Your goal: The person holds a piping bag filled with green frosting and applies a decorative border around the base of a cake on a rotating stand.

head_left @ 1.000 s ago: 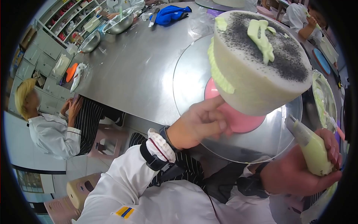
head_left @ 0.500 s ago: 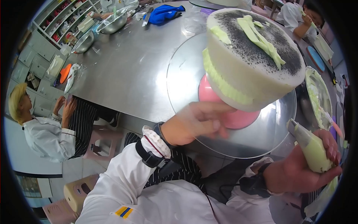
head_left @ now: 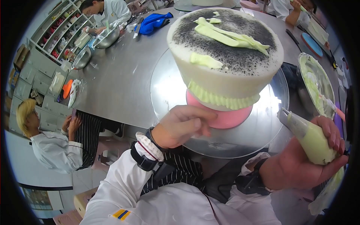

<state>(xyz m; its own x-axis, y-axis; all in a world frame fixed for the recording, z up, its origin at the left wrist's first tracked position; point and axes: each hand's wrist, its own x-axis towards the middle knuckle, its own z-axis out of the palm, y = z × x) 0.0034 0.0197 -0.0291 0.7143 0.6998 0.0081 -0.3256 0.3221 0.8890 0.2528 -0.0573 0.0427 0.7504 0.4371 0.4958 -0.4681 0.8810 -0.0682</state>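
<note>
A tall white cake-shaped form (head_left: pixel 221 78), its top speckled black, stands on a pink stand (head_left: pixel 232 118). Pale green cream strips (head_left: pixel 228 35) lie across the top, and a ruffled green border (head_left: pixel 225 100) runs round its lower side. My left hand (head_left: pixel 183 125) is at the pink stand's near left edge, index finger stretched under the form and thumb apart; the other fingers are loosely bent. On the right, my right hand (head_left: pixel 315 150) wraps round a piping bag (head_left: pixel 309 138) of pale green cream, its metal tip pointing up and left towards the stand.
A clear round board (head_left: pixel 165 108) lies under the stand on the steel table (head_left: pixel 112 78). To the right is a bowl (head_left: pixel 318 82) with green cream and a spatula. A blue cloth (head_left: pixel 153 23) lies at the back. Other people (head_left: pixel 56 142) sit around the table.
The form has turned on its stand, bringing more of the ruffled border to the front. The view has shifted, so the form appears further left. My right hand keeps hold of the piping bag.
</note>
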